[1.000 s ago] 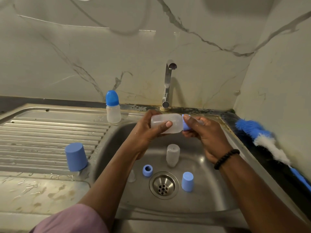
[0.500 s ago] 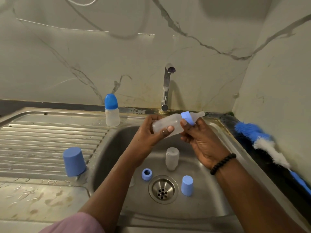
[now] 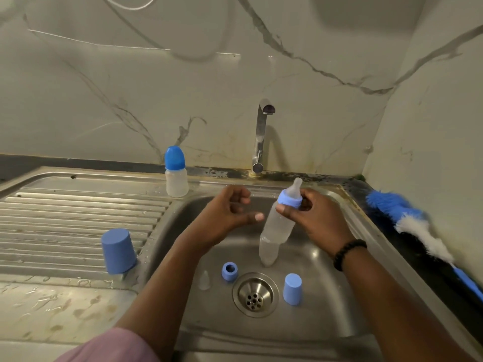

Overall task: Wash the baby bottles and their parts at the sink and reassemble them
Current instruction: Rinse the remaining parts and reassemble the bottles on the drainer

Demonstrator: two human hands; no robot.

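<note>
Head view: the right hand [image 3: 317, 218] holds its grip round the blue collar of the teat-topped bottle [image 3: 281, 218], tilted over the sink [image 3: 326, 296]; the left hand [image 3: 227, 212] hangs loosely curled and holds nothing. Held by the collar alone, the bottle could slip, or knock the bare bottle body [image 3: 268, 250] standing below. A blue ring [image 3: 229, 270], clear teat [image 3: 204, 280] and small cap [image 3: 292, 289] crowd the drain [image 3: 255, 294]. Far left stands a capped bottle [image 3: 176, 172]; a brush [image 3: 407, 220] lies right.

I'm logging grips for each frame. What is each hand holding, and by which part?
The right hand holds the bottle by its blue collar. The left hand holds nothing.
</note>
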